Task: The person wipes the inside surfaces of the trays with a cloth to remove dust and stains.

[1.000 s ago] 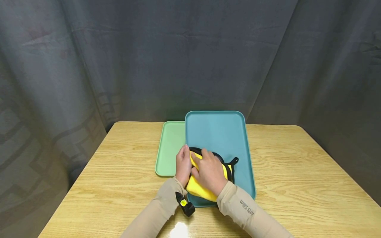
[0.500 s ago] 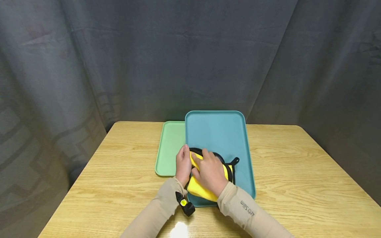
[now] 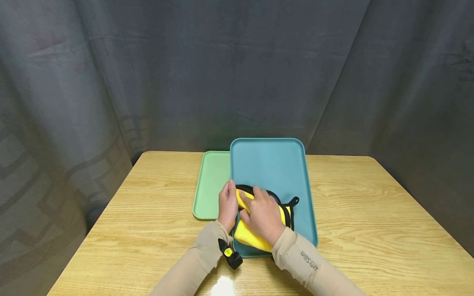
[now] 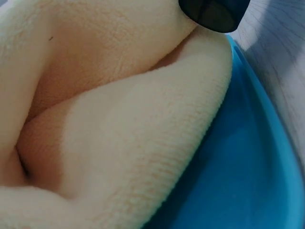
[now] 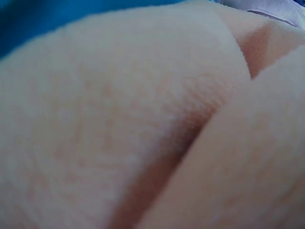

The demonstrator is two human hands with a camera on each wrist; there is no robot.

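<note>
A yellow cleaning cloth (image 3: 249, 235) with black trim and a black hanging loop (image 3: 293, 201) lies bunched over the near half of the blue tray. At its left edge my left hand (image 3: 227, 205) grips it, thumb upward. My right hand (image 3: 262, 213) bears on the cloth from above, fingers bent over it, thumb and index finger towards the left hand. Whether something is wrapped inside is hidden. Plush folds of the cloth (image 4: 128, 138) fill much of the left wrist view, looking pale there; the same cloth (image 5: 95, 105) covers most of the right wrist view.
The blue tray (image 3: 272, 160) overlaps the right side of a green tray (image 3: 214, 181) on the wooden table (image 3: 148, 230). Grey curtains (image 3: 229, 74) hang behind and at both sides. A black strap (image 3: 232, 257) is on the left wrist.
My right hand and the cloth's right part, with its loop, have shifted very slightly right and towards the near side. My left hand and both trays stay put.
</note>
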